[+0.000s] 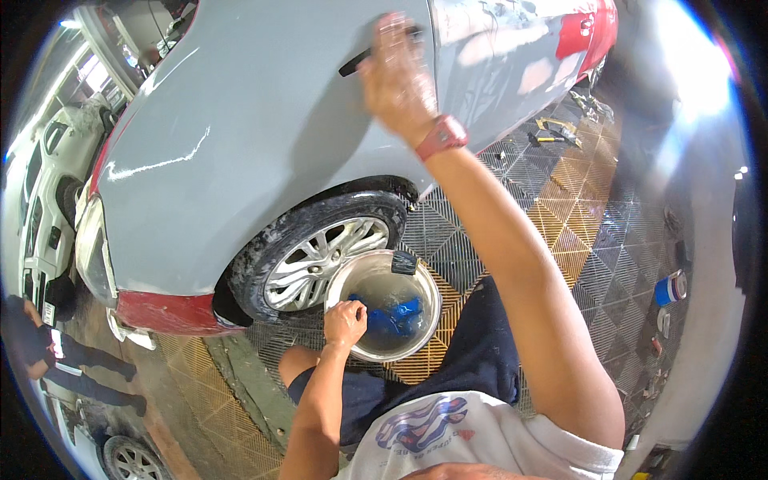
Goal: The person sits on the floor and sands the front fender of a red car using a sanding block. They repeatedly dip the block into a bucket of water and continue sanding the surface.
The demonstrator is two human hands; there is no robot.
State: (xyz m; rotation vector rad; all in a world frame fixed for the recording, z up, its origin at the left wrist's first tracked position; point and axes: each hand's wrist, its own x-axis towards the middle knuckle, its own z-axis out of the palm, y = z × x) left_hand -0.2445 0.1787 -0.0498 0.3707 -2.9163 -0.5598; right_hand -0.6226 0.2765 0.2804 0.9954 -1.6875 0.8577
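Note:
My right hand [398,80] lies against the grey side panel [224,104] of a car, its wet fingers slightly blurred. A flat black pad [354,63] juts out on both sides of those fingers, pressed to the panel. Closed into a fist, my left hand [346,324] is at the left rim of a pale bucket [435,316]. A small bit of blue shows by its fingertips; what the fist holds is hidden. Cloudy water fills the bucket, with crumpled blue pieces [400,318] in it. A dark sheet [404,262] hangs over the far rim.
The car's wheel [328,260] stands right behind the bucket. Grid tiles [448,240] cover the floor. Yellow and black tools [558,132] lie at the upper right; a blue can [670,288] is at far right. Another person [80,352] stands at left near a white vehicle [52,192].

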